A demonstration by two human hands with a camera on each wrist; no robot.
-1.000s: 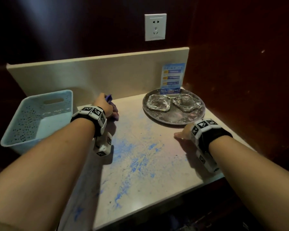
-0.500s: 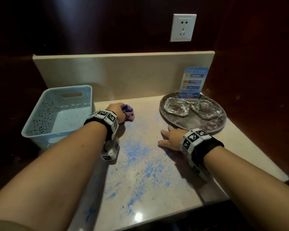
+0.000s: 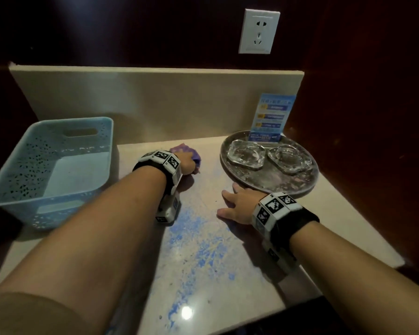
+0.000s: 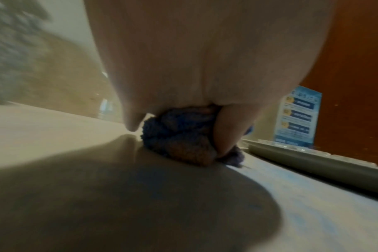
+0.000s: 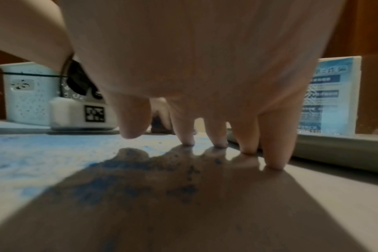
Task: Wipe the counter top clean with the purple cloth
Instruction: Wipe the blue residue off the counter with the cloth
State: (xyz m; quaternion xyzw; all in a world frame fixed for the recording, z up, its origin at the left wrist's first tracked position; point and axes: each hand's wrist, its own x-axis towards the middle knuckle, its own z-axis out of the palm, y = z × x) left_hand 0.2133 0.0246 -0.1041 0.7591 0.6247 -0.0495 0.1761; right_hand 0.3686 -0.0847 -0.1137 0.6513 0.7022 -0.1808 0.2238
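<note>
Counter top (image 3: 230,281): bounded behind by the backsplash (image 3: 155,102); blue basket (image 3: 51,170) at left, round metal tray (image 3: 271,184) at right; blue-smeared surface open between them.
Purple cloth (image 3: 191,154): bunched on the counter near the backsplash, under the left hand (image 3: 185,163).
Left hand: fingers curled round the cloth, pressing it down.
Right hand (image 3: 237,206): flat, fingers (image 5: 250,136) spread, tips on the counter just beside the tray rim.
</note>
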